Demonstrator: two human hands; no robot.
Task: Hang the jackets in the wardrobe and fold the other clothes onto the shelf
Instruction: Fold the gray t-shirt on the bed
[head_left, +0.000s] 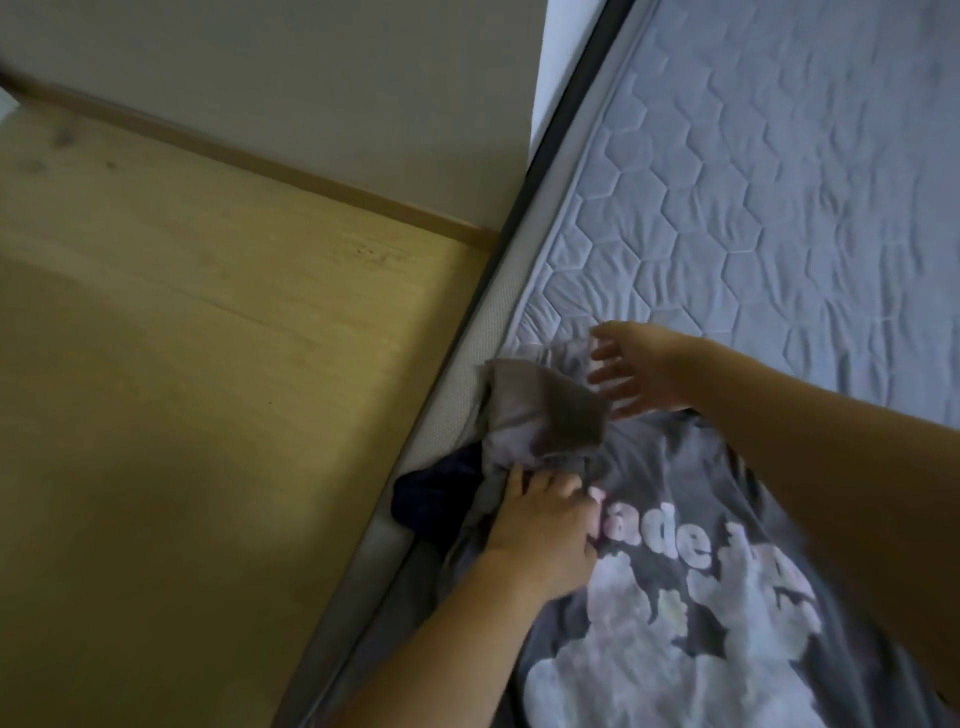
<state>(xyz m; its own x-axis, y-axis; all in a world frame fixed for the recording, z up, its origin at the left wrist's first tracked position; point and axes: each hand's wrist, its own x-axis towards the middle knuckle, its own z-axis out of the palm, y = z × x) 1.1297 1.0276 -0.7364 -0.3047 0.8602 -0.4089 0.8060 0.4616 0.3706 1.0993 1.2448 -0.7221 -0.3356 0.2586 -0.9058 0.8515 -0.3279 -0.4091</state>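
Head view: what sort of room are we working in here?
Most likely a bedroom: a bare quilted mattress beside a wooden floor, with a grey printed T-shirt spread on it under both hands.

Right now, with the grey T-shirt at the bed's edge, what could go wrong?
The dark navy garment already hangs over the edge of the quilted grey mattress and may slide to the wooden floor. The left hand bunches the grey printed T-shirt, so it may fold creased; the right hand is open.
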